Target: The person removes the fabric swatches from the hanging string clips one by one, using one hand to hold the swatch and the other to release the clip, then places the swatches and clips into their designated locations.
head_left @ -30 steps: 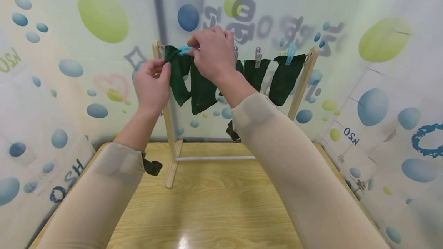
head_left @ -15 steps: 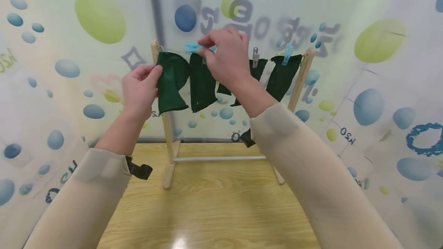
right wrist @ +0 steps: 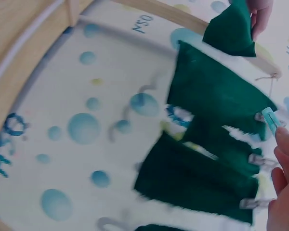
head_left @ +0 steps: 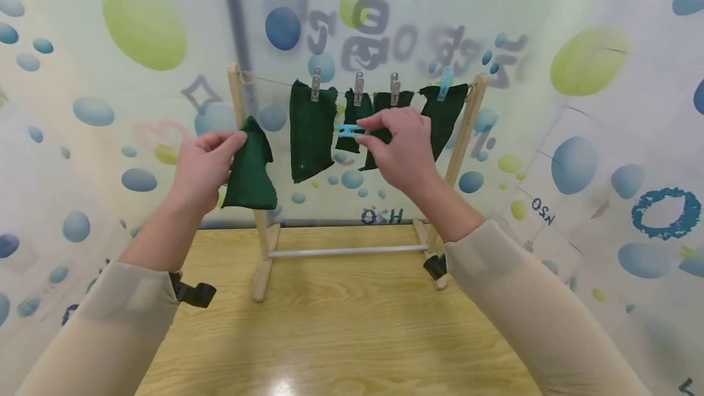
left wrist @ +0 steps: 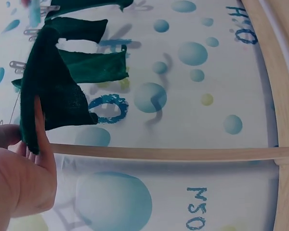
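My left hand (head_left: 206,167) pinches a dark green cloth piece (head_left: 250,170) by its upper edge, and the cloth hangs in front of the rack's left post. In the left wrist view this cloth (left wrist: 53,91) drapes between thumb and fingers. Between the thumb and fingertips of my right hand (head_left: 404,148) is a light blue clothespin (head_left: 348,131), held level in front of the hanging cloths. That clothespin (right wrist: 269,118) also shows in the right wrist view. Other green cloths hang from the string, one of them (head_left: 312,133) nearest the left hand.
Metal clips (head_left: 316,84) and another blue clothespin (head_left: 445,83) fasten the cloths to the string (head_left: 272,80). Wooden posts (head_left: 462,133) and a white lower bar (head_left: 346,252) form the rack. It stands on a wood-grain table (head_left: 330,322) before a patterned curtain (head_left: 143,78).
The clothespin has come off the leftmost cloth and moved right and down with my right hand. My left hand has carried that cloth down and left, away from the string.
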{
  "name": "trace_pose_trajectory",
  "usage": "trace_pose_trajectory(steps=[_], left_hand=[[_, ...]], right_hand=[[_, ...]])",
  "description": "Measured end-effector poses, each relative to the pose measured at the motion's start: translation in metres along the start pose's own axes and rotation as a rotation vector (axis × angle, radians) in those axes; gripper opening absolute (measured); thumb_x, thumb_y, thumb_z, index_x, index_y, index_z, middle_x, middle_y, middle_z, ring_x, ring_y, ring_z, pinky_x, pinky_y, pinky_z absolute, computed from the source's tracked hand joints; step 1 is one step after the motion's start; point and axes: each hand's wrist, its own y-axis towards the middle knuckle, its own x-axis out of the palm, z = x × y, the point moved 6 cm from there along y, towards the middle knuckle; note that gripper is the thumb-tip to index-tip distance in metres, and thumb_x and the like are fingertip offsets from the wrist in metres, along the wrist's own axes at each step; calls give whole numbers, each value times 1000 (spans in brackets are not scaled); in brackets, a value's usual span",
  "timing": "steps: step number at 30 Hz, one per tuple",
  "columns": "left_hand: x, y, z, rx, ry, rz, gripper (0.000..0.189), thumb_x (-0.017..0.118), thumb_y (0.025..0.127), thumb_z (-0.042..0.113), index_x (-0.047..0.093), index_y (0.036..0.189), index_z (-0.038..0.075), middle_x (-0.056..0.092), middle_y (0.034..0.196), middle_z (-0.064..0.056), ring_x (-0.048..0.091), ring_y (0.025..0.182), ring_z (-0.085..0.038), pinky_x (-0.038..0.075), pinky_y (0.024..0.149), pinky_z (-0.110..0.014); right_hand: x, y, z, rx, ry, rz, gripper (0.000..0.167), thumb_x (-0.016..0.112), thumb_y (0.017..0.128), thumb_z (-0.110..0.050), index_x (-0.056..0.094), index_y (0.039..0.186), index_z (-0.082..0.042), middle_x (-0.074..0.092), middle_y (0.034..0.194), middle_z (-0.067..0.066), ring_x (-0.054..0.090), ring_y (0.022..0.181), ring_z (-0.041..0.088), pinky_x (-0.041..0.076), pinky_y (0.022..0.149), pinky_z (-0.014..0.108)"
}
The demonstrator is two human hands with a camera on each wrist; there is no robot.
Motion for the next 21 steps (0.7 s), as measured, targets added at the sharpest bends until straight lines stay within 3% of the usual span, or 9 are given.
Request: trace_pose_trajectory(steps=[3, 6, 11, 15, 21], left_hand=[[-2, -3, -7, -20, 44, -31, 33, 73, 106, 43, 75, 123, 15, 67, 112, 8, 69, 93, -6, 63, 73, -21], [-4, -6, -14, -35, 68, -60, 33, 73, 106, 42, 74, 125, 14, 69, 111, 9, 71, 85, -5, 63, 73, -22], [-5, -12, -22, -43, 49, -100, 24, 72, 108, 38, 75, 119, 16, 74, 95, 14, 72, 74, -5, 63, 71, -23], [-6, -18, -30, -57, 79, -127, 31, 70, 109, 39, 72, 126, 14, 75, 90, 14, 74, 75, -5, 65, 74, -24], [-14, -26, -43, -52, 212, -157, 43, 63, 111, 46, 65, 139, 14, 75, 95, 19, 76, 83, -3, 66, 76, -28]], right_hand=[[-4, -18, 17, 36, 13, 2, 23, 83, 100, -14, 81, 121, -5, 81, 117, 12, 58, 119, 35, 30, 110, 60], [-9, -37, 33, 92, 29, 3, 24, 83, 99, -12, 81, 122, -4, 80, 117, 15, 57, 117, 37, 30, 111, 60], [-17, -67, 63, 199, 43, 5, 25, 82, 100, -11, 79, 123, -2, 78, 122, 18, 59, 121, 38, 32, 120, 62], [-23, -92, 86, 270, 42, 8, 24, 81, 101, -11, 78, 123, -2, 78, 124, 19, 60, 122, 39, 30, 122, 64], [-33, -127, 119, 341, 20, 31, 27, 82, 100, -10, 78, 125, -1, 76, 122, 21, 61, 119, 39, 43, 110, 57]])
